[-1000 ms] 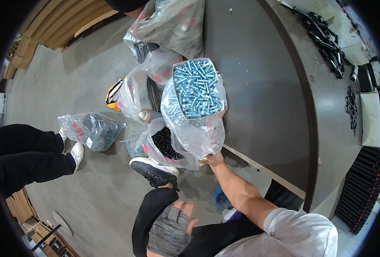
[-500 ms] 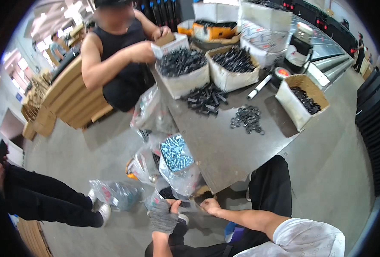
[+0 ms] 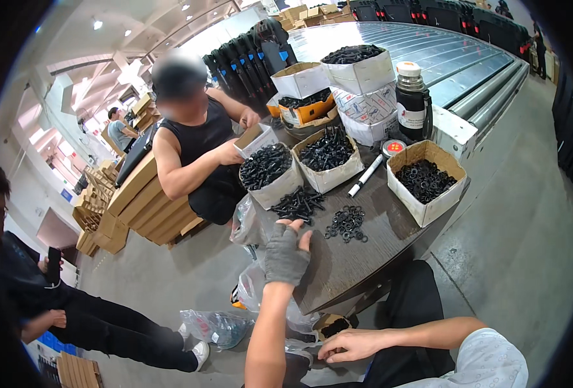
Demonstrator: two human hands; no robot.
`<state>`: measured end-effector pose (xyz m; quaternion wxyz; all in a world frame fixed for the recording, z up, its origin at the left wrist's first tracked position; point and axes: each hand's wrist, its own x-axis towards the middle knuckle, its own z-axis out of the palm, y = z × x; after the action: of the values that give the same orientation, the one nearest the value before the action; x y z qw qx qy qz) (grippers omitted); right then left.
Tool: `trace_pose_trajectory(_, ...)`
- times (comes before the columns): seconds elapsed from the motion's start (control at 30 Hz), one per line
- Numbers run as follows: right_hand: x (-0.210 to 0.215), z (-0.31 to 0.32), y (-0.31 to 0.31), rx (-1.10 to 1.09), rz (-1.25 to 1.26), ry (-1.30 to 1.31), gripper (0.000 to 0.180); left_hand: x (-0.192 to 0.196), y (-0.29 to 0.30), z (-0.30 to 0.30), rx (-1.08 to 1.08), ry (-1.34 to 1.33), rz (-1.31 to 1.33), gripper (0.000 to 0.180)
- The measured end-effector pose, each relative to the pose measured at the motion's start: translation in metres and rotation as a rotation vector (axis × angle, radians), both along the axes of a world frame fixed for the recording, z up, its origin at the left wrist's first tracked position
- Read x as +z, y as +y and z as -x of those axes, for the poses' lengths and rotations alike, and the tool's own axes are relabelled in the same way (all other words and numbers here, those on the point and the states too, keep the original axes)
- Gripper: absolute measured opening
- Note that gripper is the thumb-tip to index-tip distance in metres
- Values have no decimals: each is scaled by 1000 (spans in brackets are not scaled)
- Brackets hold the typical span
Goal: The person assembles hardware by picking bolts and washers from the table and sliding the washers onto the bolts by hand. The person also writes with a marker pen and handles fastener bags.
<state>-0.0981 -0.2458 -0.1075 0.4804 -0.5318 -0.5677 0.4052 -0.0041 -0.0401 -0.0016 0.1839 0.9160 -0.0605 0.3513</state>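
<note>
My left hand (image 3: 286,255), in a grey fingerless glove, reaches over the table's left edge to a loose pile of short black parts (image 3: 297,205). Its thumb stands apart from the fingers, and I see nothing held in it. My right hand (image 3: 346,344) is bare and low, in front of the table's near corner, with loosely bent fingers apart. Just beyond it sits a small cardboard box (image 3: 343,317) with black bits inside. Small black rings (image 3: 346,224) lie heaped on the table (image 3: 328,271), right of the pile.
White boxes of black parts (image 3: 270,166) stand behind the pile, near a white marker (image 3: 365,176). A box of black rings (image 3: 427,181) and a black flask (image 3: 412,103) are at right. A co-worker (image 3: 199,139) handles a box across the table; another person (image 3: 41,291) stands left.
My left hand has moved up from beside the small cardboard box to the pile on the table. My right hand stays low near that box. The view has tilted upward.
</note>
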Motion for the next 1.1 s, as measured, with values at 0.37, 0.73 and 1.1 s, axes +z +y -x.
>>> trace_pose_trajectory(0.37, -13, -11, -23, -8, -91, -4, 27, -8, -14, -12, 47, 102, -80, 17)
trace_pose_trajectory(0.73, 64, -39, -47, -94, -347, -79, 23, 3, -3, 33, -110, 212, 86, 22)
trace_pose_trajectory(1.1, 154, -195, 40, -760, -310, -747, 15, -36, 44, 5, 189, 100, 236, 23)
